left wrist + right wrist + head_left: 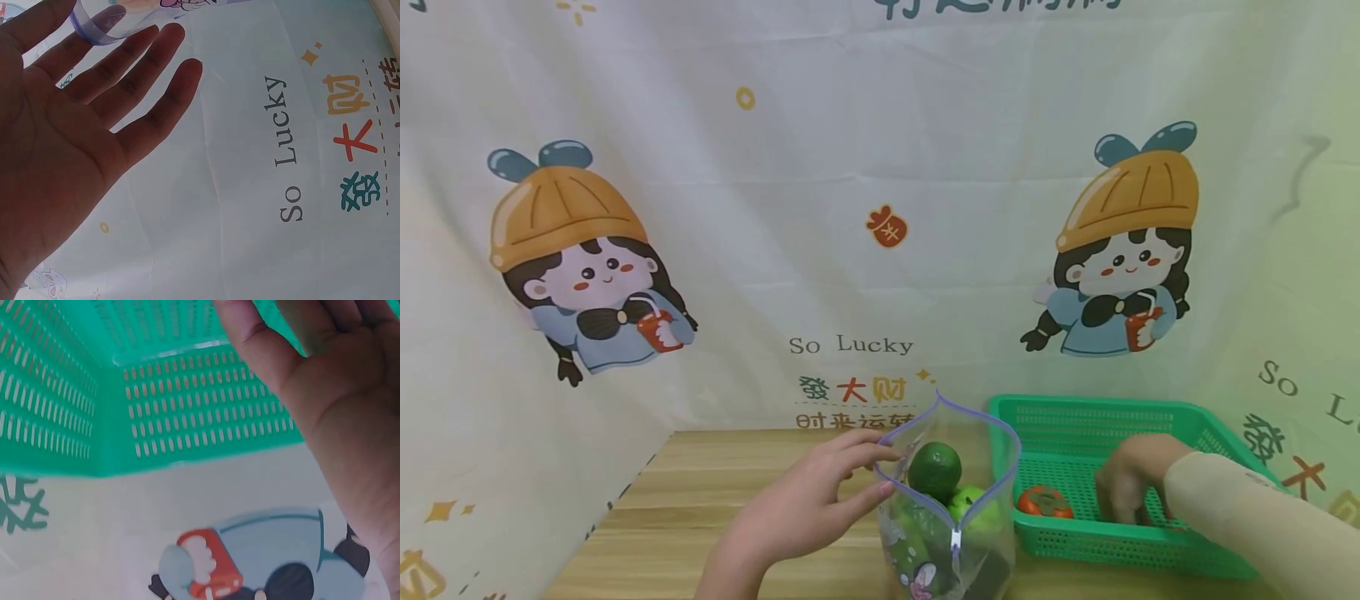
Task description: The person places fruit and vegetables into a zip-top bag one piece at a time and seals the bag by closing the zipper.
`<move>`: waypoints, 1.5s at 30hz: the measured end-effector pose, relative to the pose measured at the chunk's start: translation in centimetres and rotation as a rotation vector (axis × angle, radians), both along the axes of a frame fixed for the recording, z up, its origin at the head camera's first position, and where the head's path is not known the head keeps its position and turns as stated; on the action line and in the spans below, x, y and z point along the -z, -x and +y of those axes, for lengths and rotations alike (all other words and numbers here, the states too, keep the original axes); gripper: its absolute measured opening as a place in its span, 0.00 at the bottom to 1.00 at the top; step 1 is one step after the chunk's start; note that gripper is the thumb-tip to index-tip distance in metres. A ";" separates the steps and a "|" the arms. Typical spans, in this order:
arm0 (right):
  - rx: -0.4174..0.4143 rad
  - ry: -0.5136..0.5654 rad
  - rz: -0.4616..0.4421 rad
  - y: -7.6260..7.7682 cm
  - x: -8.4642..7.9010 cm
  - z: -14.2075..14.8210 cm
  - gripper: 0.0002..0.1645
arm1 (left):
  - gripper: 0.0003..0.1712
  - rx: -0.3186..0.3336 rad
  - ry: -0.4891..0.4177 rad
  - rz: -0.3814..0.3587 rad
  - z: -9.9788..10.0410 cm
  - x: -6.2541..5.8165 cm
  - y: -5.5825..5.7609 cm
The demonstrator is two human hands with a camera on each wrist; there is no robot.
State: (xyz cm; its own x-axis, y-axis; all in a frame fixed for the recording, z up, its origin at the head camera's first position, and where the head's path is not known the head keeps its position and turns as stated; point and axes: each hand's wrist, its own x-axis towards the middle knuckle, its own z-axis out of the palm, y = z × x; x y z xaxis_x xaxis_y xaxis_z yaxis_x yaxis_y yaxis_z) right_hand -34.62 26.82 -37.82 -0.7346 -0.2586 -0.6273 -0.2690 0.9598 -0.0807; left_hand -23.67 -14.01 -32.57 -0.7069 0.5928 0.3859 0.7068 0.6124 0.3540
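A clear zip bag [1000,546] with a purple-edged mouth stands upright, its top spread wide. Inside it are a dark green round fruit [935,471], a light green fruit [981,507] and darker things lower down. My left hand [820,500] grips the bag's left rim between thumb and fingers; the rim [94,34] crosses those fingers in the left wrist view. To the right, my right hand [1131,475] reaches down into a green basket [1075,408], fingers bent downward. Its fingertips are hidden, so I cannot tell whether it holds anything. An orange persimmon [1045,502] lies left of it.
The basket, with slotted walls [206,403], stands close to the bag's right side. Under everything is a wooden table [700,492]. A printed cloth [820,250] with cartoon figures hangs behind and along both sides.
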 end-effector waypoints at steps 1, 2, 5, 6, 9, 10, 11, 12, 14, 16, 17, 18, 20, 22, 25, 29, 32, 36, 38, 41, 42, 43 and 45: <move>-0.017 -0.019 -0.009 0.1 -0.4 0.0 0.11 | 0.20 0.000 0.001 0.002 0.0 0.0 0.0; -0.023 -0.024 -0.013 0.2 -0.9 0.1 0.10 | 0.20 0.000 0.001 0.002 -0.1 0.0 0.0; 0.002 0.002 0.034 0.2 -2.4 0.2 0.12 | 0.20 0.005 0.000 -0.002 -0.1 -0.1 0.0; 0.007 0.020 0.064 0.1 -3.0 0.3 0.15 | 0.20 0.007 -0.001 -0.005 -0.1 -0.1 0.0; 0.015 0.102 0.176 -0.2 -4.9 0.3 0.20 | 0.19 0.011 -0.005 -0.019 0.0 -0.1 0.1; 0.005 0.138 0.209 -0.3 -5.6 0.2 0.21 | 0.19 0.010 -0.003 -0.019 0.0 -0.1 0.1; -0.025 0.176 0.239 -0.5 -6.3 0.0 0.19 | 0.20 0.007 -0.001 -0.020 0.0 -0.1 0.0; -0.057 0.216 0.272 -0.6 -7.1 -0.3 0.17 | 0.20 0.002 0.001 -0.021 -0.1 0.0 0.0; -0.123 0.288 0.357 -1.1 -8.9 -1.1 0.14 | 0.20 -0.005 0.005 -0.016 -0.1 0.0 0.0; -0.197 0.368 0.480 -1.8 -10.9 -1.8 0.11 | 0.20 -0.008 0.009 -0.006 0.0 0.0 0.0; -0.225 0.402 0.561 -2.4 -11.9 -2.1 0.10 | 0.20 -0.009 0.010 -0.003 0.0 0.0 0.0; -0.247 0.432 0.660 -3.0 -12.8 -2.5 0.11 | 0.20 -0.008 0.011 0.002 0.1 0.0 0.0; -0.292 0.513 0.886 -4.3 -14.2 -3.1 0.13 | 0.20 -0.008 0.014 0.010 0.1 0.1 0.0; -0.331 0.629 1.118 -5.9 -15.2 -3.7 0.17 | 0.20 -0.010 0.019 0.017 0.2 0.1 0.0; -0.379 0.855 1.390 -8.3 -15.4 -5.0 0.23 | 0.20 -0.012 0.021 0.024 0.2 0.1 -0.1; -0.377 1.199 1.443 -11.2 -13.5 -6.8 0.27 | 0.20 -0.002 0.015 0.034 0.2 0.1 -0.2; -0.267 1.327 1.383 -12.4 -10.9 -8.2 0.24 | 0.20 0.006 0.013 0.035 0.2 0.0 -0.1; -0.156 1.309 1.308 -12.0 -8.8 -10.1 0.20 | 0.20 -0.004 0.012 0.026 0.2 0.0 -0.1; -0.144 1.290 1.276 -11.4 -8.4 -10.9 0.19 | 0.20 -0.014 0.013 0.022 0.2 0.1 -0.2; -0.159 1.302 1.260 -11.0 -8.0 -11.6 0.21 | 0.20 -0.022 0.014 0.027 0.1 0.2 -0.3; -0.165 1.312 1.248 -11.0 -8.0 -11.7 0.22 | 0.19 -0.020 0.013 0.028 0.1 0.2 -0.3; -0.171 1.315 1.250 -11.0 -7.9 -11.7 0.23 | 0.19 -0.015 0.014 0.031 0.1 0.2 -0.3; -0.188 1.333 1.253 -11.1 -7.8 -11.7 0.25 | 0.19 -0.008 0.017 0.032 0.2 0.1 -0.2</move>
